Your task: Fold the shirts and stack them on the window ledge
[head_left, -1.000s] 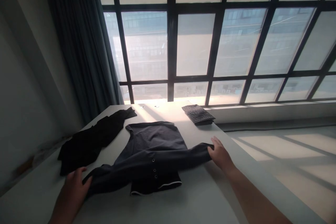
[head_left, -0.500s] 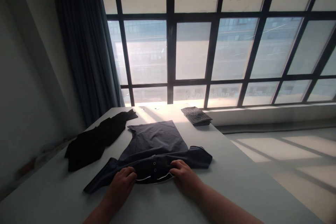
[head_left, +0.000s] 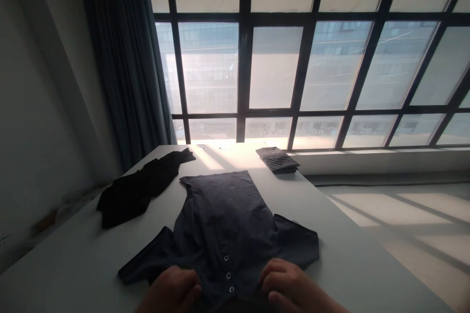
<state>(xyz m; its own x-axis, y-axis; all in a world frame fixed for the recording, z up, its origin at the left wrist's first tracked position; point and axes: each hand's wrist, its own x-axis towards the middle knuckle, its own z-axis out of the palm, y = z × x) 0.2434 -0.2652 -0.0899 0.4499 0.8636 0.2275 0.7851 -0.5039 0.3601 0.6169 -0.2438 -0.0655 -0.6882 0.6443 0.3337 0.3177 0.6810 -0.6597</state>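
A dark navy short-sleeved shirt [head_left: 227,215] lies spread on the white table, its hem toward the window and its collar end toward me. Three light rings, like buttons, run down its middle near the collar end. My left hand [head_left: 174,288] is closed on the shirt's near edge, left of the buttons. On the right of them, my right hand [head_left: 288,281] grips the same edge with curled fingers. The collar itself is cut off by the bottom of the view. Both sleeves stick out sideways beyond my hands.
A crumpled black garment [head_left: 143,188] lies along the left side of the white table [head_left: 345,259]. Near the far right edge sits a folded striped cloth [head_left: 278,160]. A dark curtain [head_left: 127,63] and large windows stand beyond the table.
Both hands have pulled the shirt's collar end toward me and downward in view. The bunched upper part is now stretched flatter, and the buttons have moved nearer. The view has shifted slightly.
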